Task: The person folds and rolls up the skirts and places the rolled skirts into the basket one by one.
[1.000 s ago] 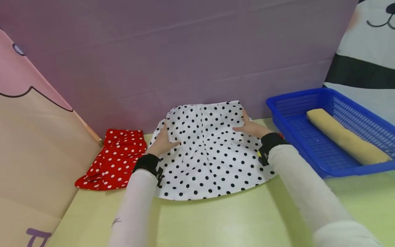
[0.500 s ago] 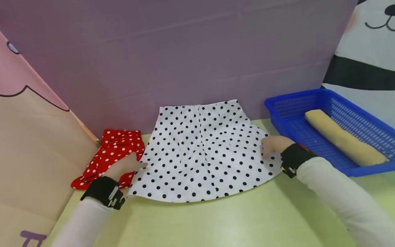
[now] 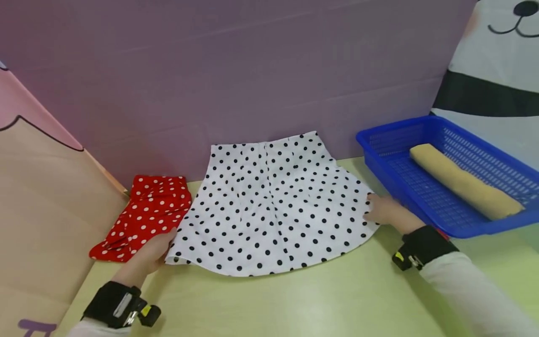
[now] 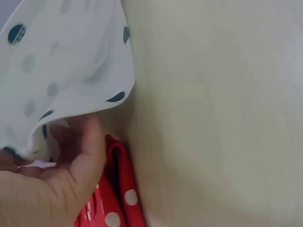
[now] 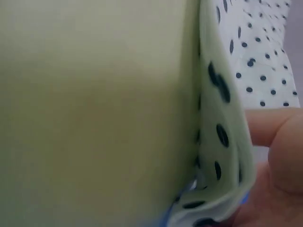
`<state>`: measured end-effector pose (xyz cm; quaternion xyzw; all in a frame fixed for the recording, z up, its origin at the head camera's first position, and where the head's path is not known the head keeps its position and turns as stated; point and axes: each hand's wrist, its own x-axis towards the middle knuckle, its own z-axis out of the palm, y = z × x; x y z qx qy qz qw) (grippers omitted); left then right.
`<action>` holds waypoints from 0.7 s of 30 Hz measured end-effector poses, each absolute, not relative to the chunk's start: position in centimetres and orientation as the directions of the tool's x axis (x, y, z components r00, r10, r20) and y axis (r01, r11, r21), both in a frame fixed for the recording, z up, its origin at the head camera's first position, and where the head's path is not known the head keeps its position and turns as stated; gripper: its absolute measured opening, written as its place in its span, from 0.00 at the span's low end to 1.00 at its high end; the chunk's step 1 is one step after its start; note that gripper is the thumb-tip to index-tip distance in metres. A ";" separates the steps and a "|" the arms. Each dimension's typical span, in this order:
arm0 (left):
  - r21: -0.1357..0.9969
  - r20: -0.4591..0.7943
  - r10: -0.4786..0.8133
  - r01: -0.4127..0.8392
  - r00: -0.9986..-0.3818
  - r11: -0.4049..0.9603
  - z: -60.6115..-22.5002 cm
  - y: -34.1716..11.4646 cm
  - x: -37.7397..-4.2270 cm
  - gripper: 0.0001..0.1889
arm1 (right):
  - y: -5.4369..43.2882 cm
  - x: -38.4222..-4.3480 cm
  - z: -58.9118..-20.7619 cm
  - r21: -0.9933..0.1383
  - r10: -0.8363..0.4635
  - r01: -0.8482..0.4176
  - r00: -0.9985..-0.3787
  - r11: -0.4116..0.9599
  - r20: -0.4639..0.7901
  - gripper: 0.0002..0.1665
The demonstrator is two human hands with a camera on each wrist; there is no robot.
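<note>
A white skirt with black polka dots lies spread on the table, its waist at the back against the wall and its flared hem toward the front. My left hand grips the skirt's left side edge near the hem corner. In the left wrist view, that hand's fingers curl about the skirt edge, which lifts in a fold. On the far side, my right hand pinches the right edge near the hem. The right wrist view shows the raised skirt edge beside thumb and finger.
A folded red cloth with white dots lies at the left, close to my left hand. At the right stands a blue basket holding a rolled yellow cloth. A purple wall covering rises behind the table.
Both hands have moved apart from the skirt's upper part, down to its lower side edges, and now grip them. The skirt's left side has spread out flat to the left.
</note>
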<state>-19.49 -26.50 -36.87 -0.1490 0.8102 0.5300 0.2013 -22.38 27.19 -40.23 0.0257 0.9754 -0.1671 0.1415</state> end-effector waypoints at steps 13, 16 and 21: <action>0.687 -0.238 -0.039 -0.196 -0.971 0.700 -35.5 -27.7 -19.7 0.27 | 28.4 -21.3 -39.7 -0.619 0.036 0.009 -0.999 0.785 0.032 0.23; 0.700 -0.249 -0.058 -0.221 -0.967 0.679 -34.3 -28.9 -20.0 0.27 | 28.4 -21.0 -39.2 -0.636 0.056 -0.039 -0.990 0.771 0.129 0.19; 0.697 -0.325 -0.069 -0.289 -0.943 0.656 -33.9 -31.2 -20.2 0.28 | 28.3 -20.6 -38.9 -0.613 0.050 -0.054 -0.987 0.788 0.152 0.11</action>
